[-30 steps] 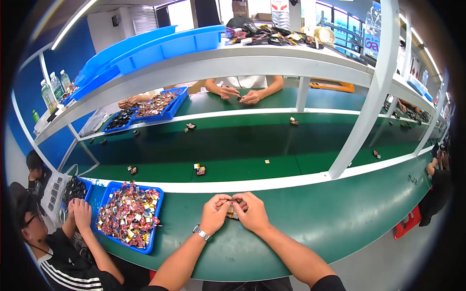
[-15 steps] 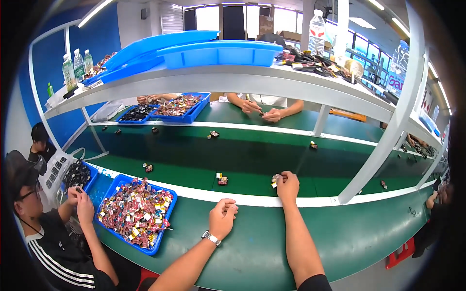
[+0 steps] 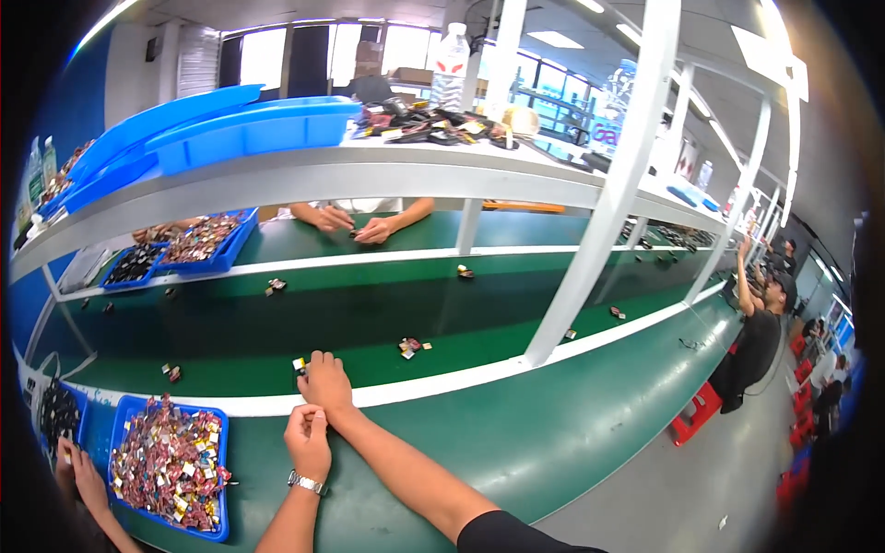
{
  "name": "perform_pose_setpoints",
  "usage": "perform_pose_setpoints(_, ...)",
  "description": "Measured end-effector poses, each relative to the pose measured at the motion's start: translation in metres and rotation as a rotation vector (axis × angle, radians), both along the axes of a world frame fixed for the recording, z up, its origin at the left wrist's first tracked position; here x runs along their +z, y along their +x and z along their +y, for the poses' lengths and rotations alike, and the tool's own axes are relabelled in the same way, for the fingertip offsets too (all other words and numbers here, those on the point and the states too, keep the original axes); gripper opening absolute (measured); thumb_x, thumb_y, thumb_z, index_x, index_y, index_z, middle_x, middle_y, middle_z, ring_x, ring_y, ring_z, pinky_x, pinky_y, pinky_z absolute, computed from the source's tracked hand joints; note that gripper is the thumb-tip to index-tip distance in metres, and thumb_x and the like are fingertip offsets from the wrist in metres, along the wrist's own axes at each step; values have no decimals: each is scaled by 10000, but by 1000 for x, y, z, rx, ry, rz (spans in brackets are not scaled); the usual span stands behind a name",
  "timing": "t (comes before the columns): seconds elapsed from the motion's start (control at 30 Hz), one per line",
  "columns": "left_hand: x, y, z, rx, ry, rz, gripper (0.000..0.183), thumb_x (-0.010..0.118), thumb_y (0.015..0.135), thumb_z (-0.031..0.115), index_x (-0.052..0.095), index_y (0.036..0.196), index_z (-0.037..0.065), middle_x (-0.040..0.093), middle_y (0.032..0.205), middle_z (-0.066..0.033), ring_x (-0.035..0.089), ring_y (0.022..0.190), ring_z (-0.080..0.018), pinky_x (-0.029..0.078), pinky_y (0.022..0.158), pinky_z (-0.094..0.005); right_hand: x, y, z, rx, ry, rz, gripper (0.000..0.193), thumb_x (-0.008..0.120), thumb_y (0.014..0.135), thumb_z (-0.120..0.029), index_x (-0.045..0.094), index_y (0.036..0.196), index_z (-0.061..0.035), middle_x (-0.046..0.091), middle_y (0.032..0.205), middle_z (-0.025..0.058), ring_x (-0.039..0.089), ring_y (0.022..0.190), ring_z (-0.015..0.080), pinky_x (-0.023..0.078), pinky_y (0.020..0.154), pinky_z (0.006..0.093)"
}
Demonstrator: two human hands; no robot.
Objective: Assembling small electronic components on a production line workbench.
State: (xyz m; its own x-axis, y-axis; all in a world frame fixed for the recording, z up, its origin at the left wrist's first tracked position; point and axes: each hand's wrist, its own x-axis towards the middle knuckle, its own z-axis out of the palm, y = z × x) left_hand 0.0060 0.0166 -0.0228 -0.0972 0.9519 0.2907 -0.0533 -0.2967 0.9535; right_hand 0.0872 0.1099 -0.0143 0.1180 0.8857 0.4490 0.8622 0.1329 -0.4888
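My right hand (image 3: 328, 382) reaches over the white rail onto the dark green belt (image 3: 221, 332). Against its left side lies a small part with white, yellow and dark pieces (image 3: 300, 365); the fingertips are hidden, so a grip cannot be made out. Just below, my left hand (image 3: 308, 441), with a metal watch on its wrist, is closed beside my right wrist. Its curled fingers hide whatever may be in them. To the left stands a blue tray (image 3: 221, 502) heaped with small red, white and yellow parts (image 3: 171, 465). Another small cluster of parts (image 3: 410, 347) lies on the belt to the right.
A white rail (image 3: 461, 379) and a slanting white post (image 3: 590, 249) border the belt. Overhead runs a shelf (image 3: 304, 184) with blue trays (image 3: 258, 129) and a bottle (image 3: 450, 69). A co-worker's hands (image 3: 83, 470) are at the left; another person's hands (image 3: 355, 226) work across the belt.
The view has swung to the right. My right hand has left one cluster on the belt and moved left to another. My left hand has come in close to my right wrist.
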Motion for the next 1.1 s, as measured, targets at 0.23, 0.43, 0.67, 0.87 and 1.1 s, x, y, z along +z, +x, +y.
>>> perform_pose_setpoints(0.23, -4, 0, 7, 8, -76, -23, 74, 548, 932, 109, 569, 953, 41, 545, 759, 8, 458, 614, -49, 364, 519, -197, 16, 93, -78, 233, 78, 318, 442, 716, 756, -137, 538, 1139, -8, 607, 1003, 157, 573, 940, 320, 468, 849, 399)
perform_pose_setpoints(0.43, 8, 1, 5, -223, -190, -21, 222, 479, 993, 207, 583, 1018, 13, 624, 797, -47, 489, 559, -62, 398, 465, -189, 20, 117, -141, 454, 84, 311, 483, 670, 779, -89, 521, 1231, -8, 588, 1097, 159, 569, 1017, 315, 474, 898, 385)
perform_pose_setpoints(0.67, 15, -10, 3, -454, -258, 182, 236, 494, 979, 183, 625, 960, -13, 594, 720, -8, 442, 543, -39, 349, 469, -187, 30, 106, -141, 704, -30, 315, 476, 678, 778, -51, 522, 1228, -46, 579, 1129, 127, 544, 1061, 297, 454, 933, 382)
perform_pose_setpoints(0.87, 37, -3, -9, -509, -330, -5, 248, 542, 923, 69, 538, 1159, -8, 652, 1016, -121, 665, 886, -181, 580, 723, -297, 29, 115, -140, 475, -32, 591, 378, 657, 855, -71, 559, 1206, 28, 633, 1073, 145, 667, 910, 210, 551, 779, 310)
perform_pose_setpoints(1.1, 36, 2, -8, -742, -389, 31, 438, 468, 943, -23, 406, 1376, 5, 562, 1251, -167, 620, 1075, -231, 559, 912, -364, 31, 106, -138, 396, 98, 484, 142, 681, 816, 18, 676, 955, -11, 654, 974, 98, 680, 842, 205, 569, 725, 295)
